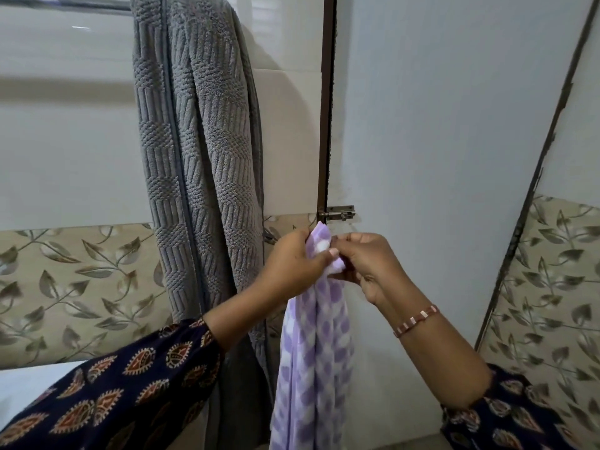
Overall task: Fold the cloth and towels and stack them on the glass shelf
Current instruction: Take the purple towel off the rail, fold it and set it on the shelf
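Note:
A thin purple-and-white checked cloth [316,355] hangs straight down in front of me, bunched at its top edge. My left hand [293,261] and my right hand [367,261] both pinch that top edge, close together, just below the door bolt. A thick grey ribbed towel [198,157] hangs from a metal rail [65,3] at the upper left, to the left of my hands and apart from them. No glass shelf is in view.
A pale door [438,141] with a dark frame [328,108] and a sliding bolt [339,213] stands behind the cloth. Leaf-patterned tiles [74,287] cover the lower walls on both sides. A white surface [29,384] shows at the lower left.

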Motion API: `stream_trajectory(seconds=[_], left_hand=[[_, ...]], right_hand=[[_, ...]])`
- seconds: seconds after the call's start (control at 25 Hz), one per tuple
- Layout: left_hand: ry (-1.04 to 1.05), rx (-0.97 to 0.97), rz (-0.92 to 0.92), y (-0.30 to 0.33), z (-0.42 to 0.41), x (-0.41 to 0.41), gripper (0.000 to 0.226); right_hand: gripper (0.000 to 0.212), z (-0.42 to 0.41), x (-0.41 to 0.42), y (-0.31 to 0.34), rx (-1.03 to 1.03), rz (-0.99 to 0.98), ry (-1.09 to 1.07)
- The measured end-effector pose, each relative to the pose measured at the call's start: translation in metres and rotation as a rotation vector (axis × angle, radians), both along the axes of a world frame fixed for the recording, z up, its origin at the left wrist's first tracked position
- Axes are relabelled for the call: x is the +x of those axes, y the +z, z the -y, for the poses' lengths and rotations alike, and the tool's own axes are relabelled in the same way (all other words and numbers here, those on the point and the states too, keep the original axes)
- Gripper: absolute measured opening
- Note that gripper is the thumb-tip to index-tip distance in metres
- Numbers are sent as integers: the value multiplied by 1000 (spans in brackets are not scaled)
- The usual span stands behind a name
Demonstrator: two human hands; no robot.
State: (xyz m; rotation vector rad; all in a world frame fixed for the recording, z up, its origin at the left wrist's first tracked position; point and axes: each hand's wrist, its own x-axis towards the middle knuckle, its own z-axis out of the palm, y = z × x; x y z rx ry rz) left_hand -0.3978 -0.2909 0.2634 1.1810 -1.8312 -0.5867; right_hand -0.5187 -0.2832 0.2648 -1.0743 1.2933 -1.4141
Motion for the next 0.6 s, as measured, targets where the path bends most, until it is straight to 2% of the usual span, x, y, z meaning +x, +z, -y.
stream_trajectory(seconds=[0.08, 0.16, 0.36, 0.44, 0.52, 0.6], left_hand=[[57, -70, -3, 0, 5, 8, 8], [81, -67, -65, -4, 16, 18, 12], [-107, 96, -291, -10, 9, 23, 64], [-117, 82, -204, -10, 7, 25, 82], [-67, 62, -119, -12, 9, 30, 80], [-93, 172, -190, -14, 12, 34, 65]], right_hand=[[12, -4, 6, 2, -41, 50, 24], [13, -7, 11, 6, -72, 95, 47], [14, -1, 18, 10, -131, 69, 37], [14, 2, 18, 8, -120, 82, 55], [13, 4, 19, 6, -128, 40, 101], [14, 7, 14, 3, -191, -206, 93]])
